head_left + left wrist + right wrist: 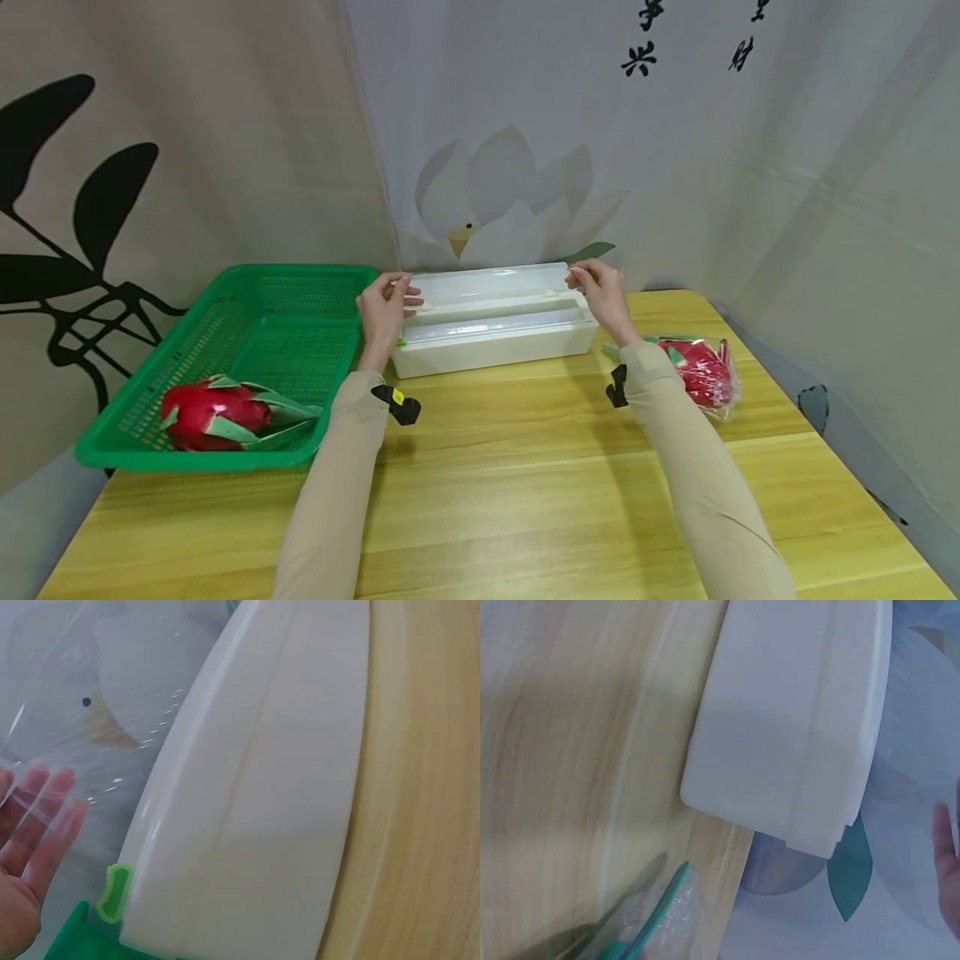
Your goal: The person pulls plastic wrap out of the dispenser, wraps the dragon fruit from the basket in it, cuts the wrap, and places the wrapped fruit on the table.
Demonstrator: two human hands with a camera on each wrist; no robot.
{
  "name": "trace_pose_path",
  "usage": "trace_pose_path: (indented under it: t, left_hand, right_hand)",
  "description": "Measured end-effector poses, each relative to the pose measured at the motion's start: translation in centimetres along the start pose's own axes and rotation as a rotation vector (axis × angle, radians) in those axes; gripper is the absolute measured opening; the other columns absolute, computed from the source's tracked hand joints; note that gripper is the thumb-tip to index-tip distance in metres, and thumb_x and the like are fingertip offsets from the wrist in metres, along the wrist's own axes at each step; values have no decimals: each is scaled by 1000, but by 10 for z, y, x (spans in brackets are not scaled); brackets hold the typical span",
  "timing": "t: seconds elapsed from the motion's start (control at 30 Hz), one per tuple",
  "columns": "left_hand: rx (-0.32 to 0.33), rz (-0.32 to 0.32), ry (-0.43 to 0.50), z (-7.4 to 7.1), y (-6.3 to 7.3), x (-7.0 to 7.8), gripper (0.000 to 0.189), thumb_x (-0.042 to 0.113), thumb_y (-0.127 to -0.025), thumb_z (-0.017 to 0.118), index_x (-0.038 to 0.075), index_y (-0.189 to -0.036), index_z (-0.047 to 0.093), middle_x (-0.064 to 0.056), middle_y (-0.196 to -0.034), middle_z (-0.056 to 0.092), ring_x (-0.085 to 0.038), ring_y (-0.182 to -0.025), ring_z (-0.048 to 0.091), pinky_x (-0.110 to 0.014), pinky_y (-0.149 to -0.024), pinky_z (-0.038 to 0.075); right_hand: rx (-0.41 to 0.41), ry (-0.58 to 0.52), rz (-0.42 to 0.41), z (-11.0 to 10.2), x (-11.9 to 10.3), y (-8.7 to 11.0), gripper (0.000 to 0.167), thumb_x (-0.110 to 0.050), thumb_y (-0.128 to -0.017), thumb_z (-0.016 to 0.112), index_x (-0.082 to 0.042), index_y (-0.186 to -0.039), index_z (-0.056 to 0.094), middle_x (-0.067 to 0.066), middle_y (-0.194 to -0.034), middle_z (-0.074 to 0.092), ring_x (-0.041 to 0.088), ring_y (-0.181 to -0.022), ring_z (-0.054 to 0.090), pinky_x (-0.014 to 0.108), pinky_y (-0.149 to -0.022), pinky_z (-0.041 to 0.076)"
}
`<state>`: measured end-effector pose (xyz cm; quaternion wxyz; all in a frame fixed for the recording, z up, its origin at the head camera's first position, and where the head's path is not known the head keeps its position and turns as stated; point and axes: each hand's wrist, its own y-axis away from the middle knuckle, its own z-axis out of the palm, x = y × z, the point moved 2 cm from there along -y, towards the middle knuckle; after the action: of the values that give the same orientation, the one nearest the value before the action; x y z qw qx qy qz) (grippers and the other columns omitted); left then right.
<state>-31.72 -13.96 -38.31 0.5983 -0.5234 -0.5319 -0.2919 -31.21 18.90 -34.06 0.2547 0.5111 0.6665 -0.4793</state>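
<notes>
Left hand [384,315], long box [495,350] crosswise

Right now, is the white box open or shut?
The box is open: the head view shows the shiny roll inside.

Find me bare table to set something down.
Free: the table between the sleeves, in front of the white box; also right of the right sleeve, nearer than the wrapped red fruit. Crowded: back left, green basket beside white box.
</notes>
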Motion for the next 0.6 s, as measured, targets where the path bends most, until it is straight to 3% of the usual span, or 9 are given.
trace_pose_path:
  t: [0.13,0.27,0.37,0.47,0.53,0.6]
  left_hand:
    - [8,19,16,0,-2,4,34,31,-95,55,3,-112,66,-22,-93,72,-21,-72,73,-27,-59,59]
    - [13,30,21,-1,-3,9,34,30,-95,56,2,-112,66,-23,-94,72,-17,-69,73,-27,-59,59]
    - [9,37,15,-2,-4,13,34,32,-95,56,5,-112,67,-24,-96,71,-17,-70,73,-28,-61,59]
    - [2,49,4,-3,-5,17,36,33,-94,55,4,-112,66,-24,-97,71,-21,-74,73,-29,-63,59]
    - [-4,58,-2,-4,-4,24,36,32,-95,54,3,-112,66,-24,-98,71,-26,-78,73,-29,-64,59]
    - [1,63,-7,-4,-5,26,36,31,-95,54,2,-112,66,-22,-97,72,-22,-75,73,-27,-63,59]
  right_hand:
    - [9,19,-2,-1,15,-9,27,-18,-99,47,2,-107,64,24,-101,67,14,-81,64,24,-74,55]
    - [25,25,-14,-2,22,-14,29,-23,-98,48,-1,-106,65,21,-99,68,1,-74,60,34,-75,56]
    - [35,17,-17,-3,20,-15,30,-24,-98,48,0,-106,65,21,-98,68,1,-73,60,40,-76,55]
    - [40,15,-19,-5,17,-16,32,-24,-98,48,2,-106,64,22,-99,67,8,-76,62,27,-72,55]
    - [36,5,-12,-7,5,-13,30,-20,-98,48,5,-106,63,25,-100,66,21,-81,65,17,-68,52]
    - [39,-1,-14,-9,-2,-13,28,-15,-98,48,8,-105,62,29,-100,65,33,-85,64,12,-64,49]
